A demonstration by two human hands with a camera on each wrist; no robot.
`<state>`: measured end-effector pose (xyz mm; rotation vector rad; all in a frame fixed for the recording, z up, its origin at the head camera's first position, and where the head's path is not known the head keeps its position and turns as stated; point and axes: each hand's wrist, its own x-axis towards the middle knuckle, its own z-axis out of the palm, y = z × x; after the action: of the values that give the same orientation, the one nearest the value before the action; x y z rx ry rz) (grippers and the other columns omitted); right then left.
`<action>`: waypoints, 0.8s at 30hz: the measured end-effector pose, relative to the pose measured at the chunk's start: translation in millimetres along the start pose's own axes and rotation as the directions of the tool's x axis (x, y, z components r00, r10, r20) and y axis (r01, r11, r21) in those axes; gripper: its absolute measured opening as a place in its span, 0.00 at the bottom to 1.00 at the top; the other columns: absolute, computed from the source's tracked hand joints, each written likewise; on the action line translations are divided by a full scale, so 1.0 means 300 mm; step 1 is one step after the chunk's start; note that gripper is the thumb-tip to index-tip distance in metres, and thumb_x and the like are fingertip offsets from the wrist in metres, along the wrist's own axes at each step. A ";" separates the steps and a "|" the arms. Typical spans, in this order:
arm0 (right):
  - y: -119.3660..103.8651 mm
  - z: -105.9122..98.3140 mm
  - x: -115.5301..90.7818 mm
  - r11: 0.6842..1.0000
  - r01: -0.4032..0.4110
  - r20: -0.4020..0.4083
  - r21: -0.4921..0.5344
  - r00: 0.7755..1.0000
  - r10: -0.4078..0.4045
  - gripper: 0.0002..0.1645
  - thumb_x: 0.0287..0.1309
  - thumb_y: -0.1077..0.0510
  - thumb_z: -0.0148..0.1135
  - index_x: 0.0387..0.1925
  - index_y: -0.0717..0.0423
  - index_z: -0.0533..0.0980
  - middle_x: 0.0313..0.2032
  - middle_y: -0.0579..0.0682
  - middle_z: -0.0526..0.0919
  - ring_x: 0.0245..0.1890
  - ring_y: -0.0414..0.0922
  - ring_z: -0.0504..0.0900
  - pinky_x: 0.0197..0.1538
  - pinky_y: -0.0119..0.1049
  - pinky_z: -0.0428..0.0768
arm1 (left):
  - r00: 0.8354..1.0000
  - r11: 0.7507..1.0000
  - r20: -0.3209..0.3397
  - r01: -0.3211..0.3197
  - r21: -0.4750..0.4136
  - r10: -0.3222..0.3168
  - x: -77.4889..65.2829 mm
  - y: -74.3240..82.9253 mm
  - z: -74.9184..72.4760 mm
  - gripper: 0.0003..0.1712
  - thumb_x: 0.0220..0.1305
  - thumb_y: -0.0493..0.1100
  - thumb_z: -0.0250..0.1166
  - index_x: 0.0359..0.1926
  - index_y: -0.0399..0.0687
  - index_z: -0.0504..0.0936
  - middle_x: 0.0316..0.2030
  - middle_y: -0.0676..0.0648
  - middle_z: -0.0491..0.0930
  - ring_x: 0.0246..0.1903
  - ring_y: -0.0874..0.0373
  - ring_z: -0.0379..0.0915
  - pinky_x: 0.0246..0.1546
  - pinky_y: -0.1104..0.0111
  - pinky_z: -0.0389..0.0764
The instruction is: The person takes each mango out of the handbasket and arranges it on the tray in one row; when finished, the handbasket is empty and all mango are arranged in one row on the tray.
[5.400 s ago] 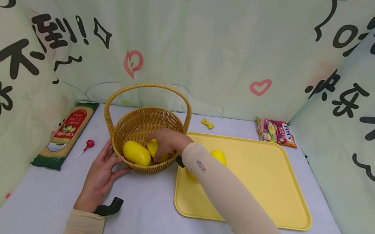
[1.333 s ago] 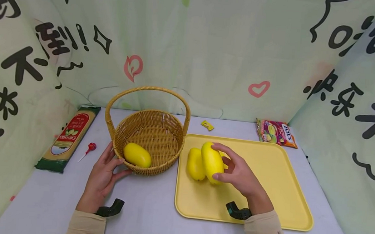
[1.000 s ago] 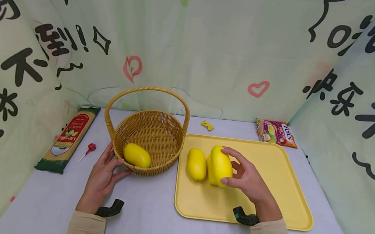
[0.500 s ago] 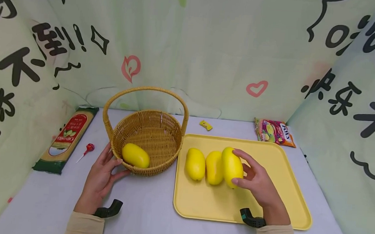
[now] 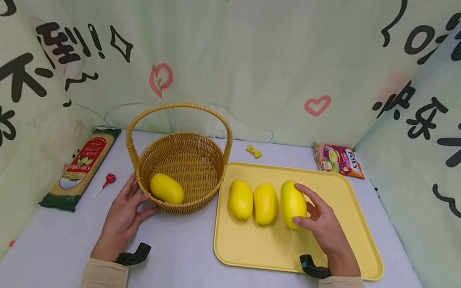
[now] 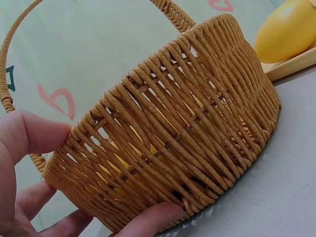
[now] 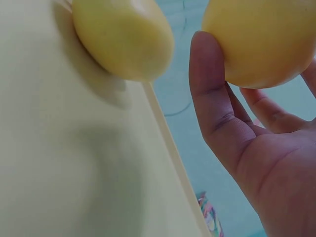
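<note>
My right hand (image 5: 324,224) holds a yellow mango (image 5: 292,205) between thumb and fingers, close over the yellow tray (image 5: 263,254). In the right wrist view, the held mango (image 7: 261,39) is partly cut off by the top edge. Two more mangoes lie side by side to its left on the tray, a left one (image 5: 240,199) and a middle one (image 5: 265,203). My left hand (image 5: 120,221) grips the front left side of a wicker basket (image 5: 195,205), thumb and fingers spread on its weave (image 6: 173,128). One mango (image 5: 167,188) lies inside the basket.
A long olive-labelled packet (image 5: 82,168) and a red lollipop (image 5: 110,178) lie left of the basket. Behind the tray are a small yellow wrapped candy (image 5: 254,151) and a colourful snack bag (image 5: 338,160). Printed cloth walls (image 5: 243,65) enclose the table.
My right hand has come out of the basket with a mango and moved rightward over the tray, past the two lying there. The left hand stays at the basket.
</note>
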<state>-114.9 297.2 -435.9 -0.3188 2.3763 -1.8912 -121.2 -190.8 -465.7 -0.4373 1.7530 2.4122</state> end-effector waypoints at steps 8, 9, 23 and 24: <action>0.005 0.005 0.007 0.998 -0.054 -0.050 -0.042 0.997 0.051 0.45 0.65 0.65 0.69 0.80 0.49 0.64 0.73 0.39 0.66 0.55 0.38 0.79 0.53 0.26 0.86 | 1.000 1.000 0.007 0.001 -0.009 -0.001 0.000 0.004 0.001 0.45 0.81 0.35 0.53 0.82 0.86 0.49 0.86 0.58 0.45 0.79 0.48 0.56 0.61 0.47 0.83; 0.007 0.005 0.007 0.997 -0.059 -0.056 -0.052 0.997 0.056 0.45 0.65 0.64 0.69 0.80 0.48 0.64 0.73 0.39 0.66 0.55 0.38 0.79 0.53 0.26 0.86 | 1.000 1.000 0.007 0.001 -0.010 -0.001 0.000 0.004 0.001 0.45 0.81 0.35 0.53 0.82 0.86 0.49 0.86 0.58 0.45 0.79 0.48 0.56 0.61 0.47 0.83; 0.018 0.009 0.019 0.968 -0.101 -0.120 -0.231 0.990 0.074 0.44 0.64 0.59 0.73 0.79 0.47 0.66 0.82 0.54 0.58 0.59 0.51 0.72 0.52 0.26 0.81 | 1.000 1.000 0.004 0.008 -0.025 -0.008 -0.002 0.007 0.004 0.46 0.81 0.34 0.52 0.82 0.85 0.50 0.86 0.58 0.45 0.80 0.48 0.55 0.62 0.46 0.82; 0.020 0.010 0.019 0.964 -0.104 -0.125 -0.246 0.989 0.075 0.44 0.64 0.59 0.73 0.79 0.46 0.67 0.83 0.54 0.58 0.60 0.52 0.72 0.52 0.26 0.81 | 1.000 1.000 0.004 0.007 -0.026 -0.007 -0.002 0.006 0.005 0.45 0.81 0.34 0.52 0.82 0.85 0.50 0.86 0.58 0.45 0.80 0.48 0.55 0.62 0.46 0.82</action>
<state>-120.6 294.4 -441.9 -0.1184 2.6624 -1.6117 -121.3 -190.1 -463.3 -0.4408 1.7179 2.4321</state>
